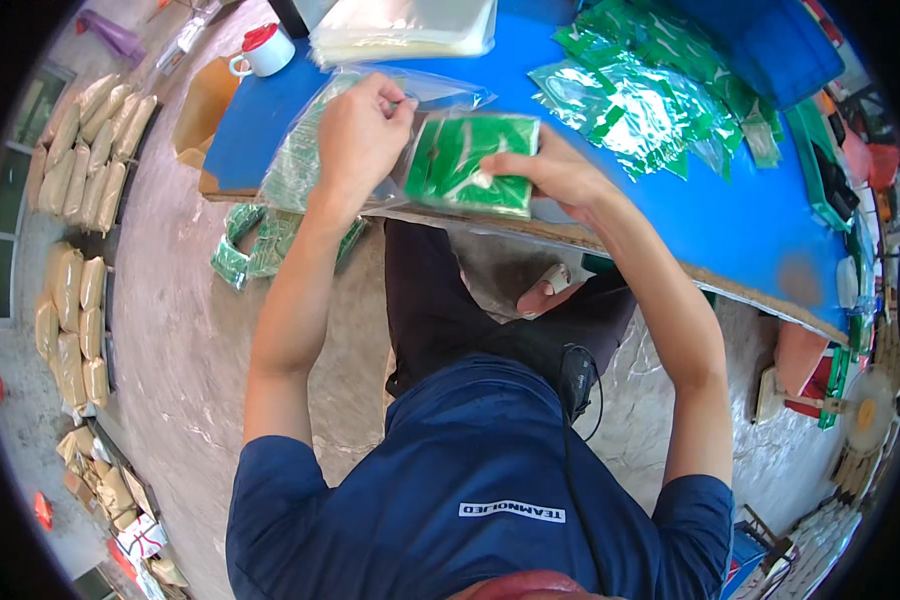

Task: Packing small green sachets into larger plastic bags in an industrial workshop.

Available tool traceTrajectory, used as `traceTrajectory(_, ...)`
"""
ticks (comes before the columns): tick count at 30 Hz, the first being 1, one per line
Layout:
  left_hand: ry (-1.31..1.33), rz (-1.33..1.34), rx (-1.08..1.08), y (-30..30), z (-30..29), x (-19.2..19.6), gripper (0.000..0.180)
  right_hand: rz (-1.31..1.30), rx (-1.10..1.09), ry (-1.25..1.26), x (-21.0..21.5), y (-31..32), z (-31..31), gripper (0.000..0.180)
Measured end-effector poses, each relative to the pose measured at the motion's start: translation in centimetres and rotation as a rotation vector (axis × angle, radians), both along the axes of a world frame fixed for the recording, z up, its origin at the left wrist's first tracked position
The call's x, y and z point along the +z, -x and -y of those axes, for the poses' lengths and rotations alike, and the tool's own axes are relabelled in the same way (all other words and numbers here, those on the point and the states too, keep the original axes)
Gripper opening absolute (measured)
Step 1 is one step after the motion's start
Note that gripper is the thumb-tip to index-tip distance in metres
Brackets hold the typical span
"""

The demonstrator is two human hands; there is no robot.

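Observation:
My right hand (560, 172) grips a stack of green packets (450, 150), thumb on top, over the front edge of the blue table. To its left, my left hand (363, 128) is closed in a pinch at the edge of a clear plastic bag (435, 92), whose mouth lies near the packets. Under and beside the left hand rests more clear plastic with green packets showing through (298, 150). Whether the stack's left end is inside the bag I cannot tell.
A stack of clear bags (402, 30) lies at the back, beside a white mug with a red lid (263, 50). A heap of green packets (650, 90) covers the right back, near a blue bin (770, 45). A green-and-clear bundle (255, 245) is on the floor.

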State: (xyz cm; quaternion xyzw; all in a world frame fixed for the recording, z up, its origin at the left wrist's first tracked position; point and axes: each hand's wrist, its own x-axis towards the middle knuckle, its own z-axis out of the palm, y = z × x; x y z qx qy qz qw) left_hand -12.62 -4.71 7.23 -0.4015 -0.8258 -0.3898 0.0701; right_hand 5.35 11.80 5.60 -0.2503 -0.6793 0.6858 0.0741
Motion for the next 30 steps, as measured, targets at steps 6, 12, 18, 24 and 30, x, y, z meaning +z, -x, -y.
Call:
traceTrajectory(6, -0.087, -0.099, -0.041, -0.5, 0.7, -0.2, 0.015, 0.29, 0.279, -0.056, 1.7, -1.6, -3.4, 0.069)
traceTrajectory(12, 0.03, -0.209, -0.096, -1.7, 1.8, -1.8, 0.024, 0.347, 0.165, -0.276, 5.3, -2.9, -4.6, 0.068)
traceTrajectory(18, 0.033, -0.168, -0.108, -1.3, 1.3, -0.6, 0.028, 0.155, 0.392, 0.072, 3.0, -0.2, -3.6, 0.068)
traceTrajectory(24, 0.081, -0.088, -0.064, -2.1, 1.1, 0.1, 0.016, 0.014, -0.06, 0.125, -3.4, 6.5, 0.1, 0.057)
traceTrajectory(30, -0.064, -0.156, -0.022, -2.7, 2.4, -0.5, 0.013, -0.12, 0.009, 0.306, -2.1, 9.7, 5.8, 0.05)
